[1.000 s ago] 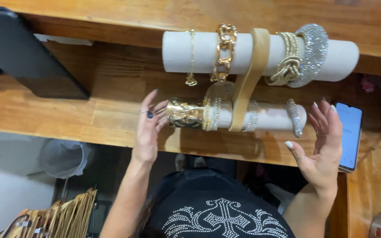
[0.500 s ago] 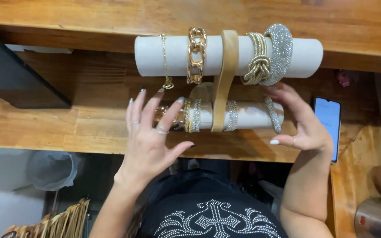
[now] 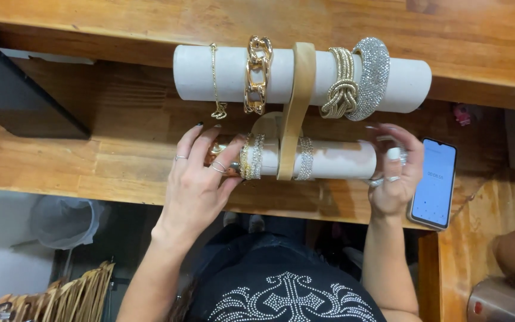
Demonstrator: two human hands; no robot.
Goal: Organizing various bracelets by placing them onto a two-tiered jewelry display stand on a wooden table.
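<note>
Hands closed in: lower roll [image 3: 335,160] now between both hands' fingers [image 3: 207,156].

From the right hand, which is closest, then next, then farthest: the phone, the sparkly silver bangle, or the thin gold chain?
1. Phone: right beside the right hand, on the wooden counter.
2. Silver bangle: above the hand, on the upper roll's right end.
3. Thin gold chain: far off, at the upper roll's left end.
</note>
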